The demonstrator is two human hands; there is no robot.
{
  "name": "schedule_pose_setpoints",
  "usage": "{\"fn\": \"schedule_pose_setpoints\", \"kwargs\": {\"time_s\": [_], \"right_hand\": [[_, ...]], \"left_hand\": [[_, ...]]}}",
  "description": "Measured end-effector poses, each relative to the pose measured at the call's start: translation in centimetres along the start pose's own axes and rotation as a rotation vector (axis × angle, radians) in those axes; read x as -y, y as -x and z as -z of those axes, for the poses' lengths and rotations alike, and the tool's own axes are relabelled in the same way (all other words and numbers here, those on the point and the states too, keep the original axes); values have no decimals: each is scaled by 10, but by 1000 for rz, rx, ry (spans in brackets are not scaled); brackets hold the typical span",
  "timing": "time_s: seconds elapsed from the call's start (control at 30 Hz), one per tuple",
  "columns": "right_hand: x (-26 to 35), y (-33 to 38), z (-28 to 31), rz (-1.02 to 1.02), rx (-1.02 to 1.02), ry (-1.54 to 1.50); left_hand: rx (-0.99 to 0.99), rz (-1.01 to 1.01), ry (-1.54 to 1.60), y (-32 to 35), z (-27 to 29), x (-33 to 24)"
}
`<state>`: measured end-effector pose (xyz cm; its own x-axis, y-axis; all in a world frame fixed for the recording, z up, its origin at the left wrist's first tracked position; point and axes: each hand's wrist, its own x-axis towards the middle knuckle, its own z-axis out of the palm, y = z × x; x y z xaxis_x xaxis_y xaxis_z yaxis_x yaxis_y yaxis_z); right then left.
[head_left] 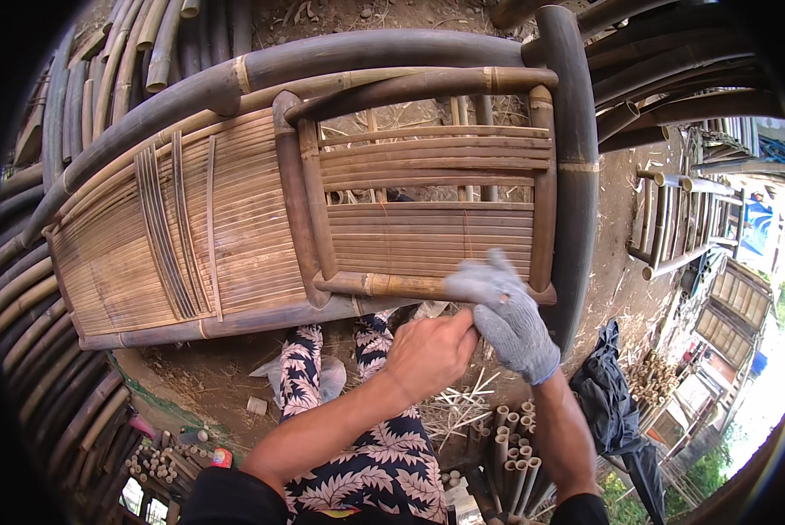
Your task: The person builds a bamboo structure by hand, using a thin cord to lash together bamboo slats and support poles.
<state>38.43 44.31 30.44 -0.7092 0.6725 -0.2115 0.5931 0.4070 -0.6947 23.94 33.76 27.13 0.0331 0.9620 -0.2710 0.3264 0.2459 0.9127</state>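
My left hand [432, 354] is bare and closed into a fist, its knuckles up. Its thumb side meets my right hand [508, 319], which wears a grey knitted glove with a small hole in it. What the left fist holds, if anything, is hidden. The gloved fingers stretch out, slightly blurred, over the front right corner of a bamboo frame [392, 285]. That frame has slats [427, 232] across it, loosely spaced toward the far side, with thin orange strings around the nearer ones. It rests against a larger bamboo bench [226, 328].
Several loose dark strips [161, 232] lie on the bench's slatted panel. Bamboo poles [25, 297] are stacked at left, with more poles [690, 66] at the far right. Cut tubes [515, 455] stand near my legs, beside pale shavings [454, 407]. A dark cloth [616, 398] hangs at right.
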Motion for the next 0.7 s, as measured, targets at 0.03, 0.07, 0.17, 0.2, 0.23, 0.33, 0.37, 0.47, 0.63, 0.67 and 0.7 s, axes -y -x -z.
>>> {"fn": "schedule_pose_setpoints", "kwargs": {"time_s": [0.03, 0.07, 0.17, 0.2, 0.23, 0.33, 0.37, 0.47, 0.63, 0.67, 0.7], "right_hand": [[3, -3, 9, -14, 129, -151], [9, -9, 17, -19, 268, -310], [21, -36, 46, -212, 31, -196], [6, -40, 46, -278, -97, -99], [-13, -41, 48, -278, -190, 62], [-69, -49, 32, -378, -320, 658], [-78, -56, 26, -419, -338, 873], [-88, -69, 2, -475, -355, 1013], [-89, -104, -45, -570, -221, 909], [-85, -112, -51, -629, -203, 831], [-98, -117, -58, -506, 15, 915]], "left_hand": [[12, -2, 46, 1, 25, -14], [16, 6, 90, -1, 50, -23], [-1, 128, 299, -26, 81, -1], [-5, 181, 384, -41, 82, 13], [-48, 164, 376, -58, 70, 36], [-133, 135, 179, -106, 19, 89], [-197, 41, 12, -114, 6, 99], [-223, -114, -343, -130, -14, 114], [90, 26, -354, -148, -14, 117], [141, 50, -319, -152, -15, 117], [184, 69, -237, -160, -13, 118]]}}
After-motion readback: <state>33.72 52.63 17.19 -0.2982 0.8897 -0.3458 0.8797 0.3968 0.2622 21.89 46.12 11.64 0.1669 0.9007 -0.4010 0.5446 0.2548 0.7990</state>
